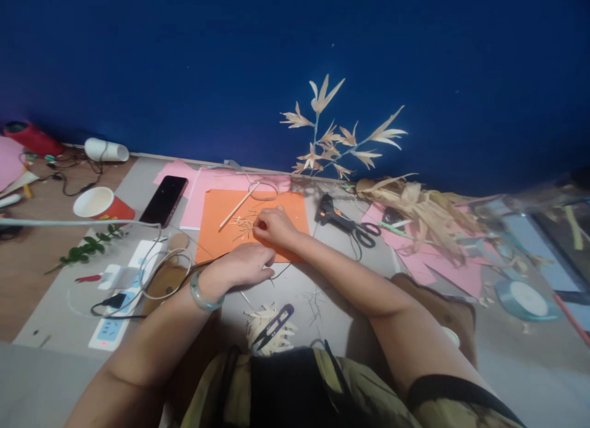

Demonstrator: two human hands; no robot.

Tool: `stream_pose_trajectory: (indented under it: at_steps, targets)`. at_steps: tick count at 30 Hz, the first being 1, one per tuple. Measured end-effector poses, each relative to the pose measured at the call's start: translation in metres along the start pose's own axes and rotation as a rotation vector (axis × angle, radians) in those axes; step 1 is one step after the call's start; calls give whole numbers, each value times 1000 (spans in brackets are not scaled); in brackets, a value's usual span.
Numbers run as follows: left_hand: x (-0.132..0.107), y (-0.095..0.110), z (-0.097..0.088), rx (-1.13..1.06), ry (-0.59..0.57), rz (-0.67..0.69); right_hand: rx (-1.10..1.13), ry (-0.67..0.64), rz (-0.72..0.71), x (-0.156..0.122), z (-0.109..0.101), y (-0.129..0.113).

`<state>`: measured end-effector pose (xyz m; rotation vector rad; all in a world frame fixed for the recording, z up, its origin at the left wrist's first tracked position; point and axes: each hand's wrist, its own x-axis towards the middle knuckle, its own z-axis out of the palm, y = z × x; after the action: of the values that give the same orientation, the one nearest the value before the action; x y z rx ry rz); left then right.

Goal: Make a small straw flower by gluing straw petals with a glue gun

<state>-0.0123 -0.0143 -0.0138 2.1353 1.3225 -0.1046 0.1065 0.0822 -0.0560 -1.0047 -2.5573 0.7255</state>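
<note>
Head view: twigs [243,222] on orange paper [214,210] on the desk [340,251]
Right hand [274,225]: at the twigs, cannot tell what its grip holds
Left hand [244,265]: near it, grip hidden, cannot tell

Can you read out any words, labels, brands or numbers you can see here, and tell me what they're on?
No text can be read.
Red paper cup: yellow marking, too small and blurred to read.
Power strip: any lettering too small to read.
Phone: dark screen, nothing legible.
Orange sheet: no writing that I can make out.
</note>
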Motion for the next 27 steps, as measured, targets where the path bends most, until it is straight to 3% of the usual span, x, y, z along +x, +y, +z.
stream_pose_trajectory:
  at_steps: [7, 14, 27]
  targets:
    - [-8, 10, -7, 88, -1, 26, 7, 9, 37, 1, 1, 1]
    - [-7, 4, 0, 114, 17, 81, 0, 55, 83, 4, -2, 11]
    - [-3, 4, -4, 53, -8, -10, -13, 89, 87, 6, -2, 15]
